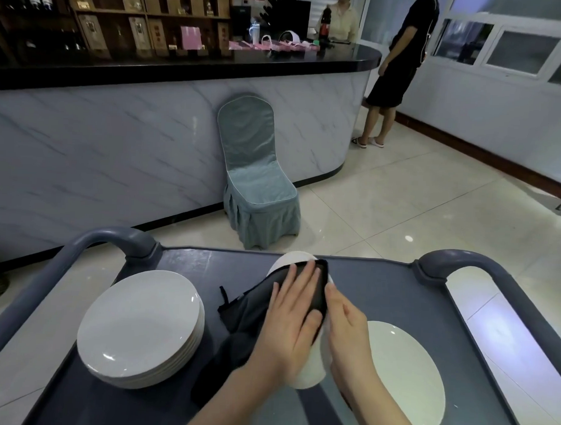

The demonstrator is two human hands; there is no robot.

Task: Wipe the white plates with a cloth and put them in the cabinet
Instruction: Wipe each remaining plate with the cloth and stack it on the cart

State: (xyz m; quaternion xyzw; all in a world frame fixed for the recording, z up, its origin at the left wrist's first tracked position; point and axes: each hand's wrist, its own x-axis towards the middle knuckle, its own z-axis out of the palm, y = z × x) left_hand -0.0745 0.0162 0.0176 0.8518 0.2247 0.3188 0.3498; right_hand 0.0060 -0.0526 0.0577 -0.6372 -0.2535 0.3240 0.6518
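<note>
Now mid-wipe: L hand (293, 311), fingers flat, presses black cloth (237, 319) on white plate (288, 262) held on edge over middle of trolley (381, 292), R hand (348, 326) w/ fingers curled round its rim; next prob. flip it, then lay it on lone plate (404, 375) near right edge.

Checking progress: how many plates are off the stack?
2. Held plate stands on edge, left hand pressing the cloth on it, right hand gripping it; flat plate lies at the cart's right. None seems hidden.

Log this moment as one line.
phase: wiping | left hand presses cloth on plate | right hand grips plate | plate stack on cart
</note>
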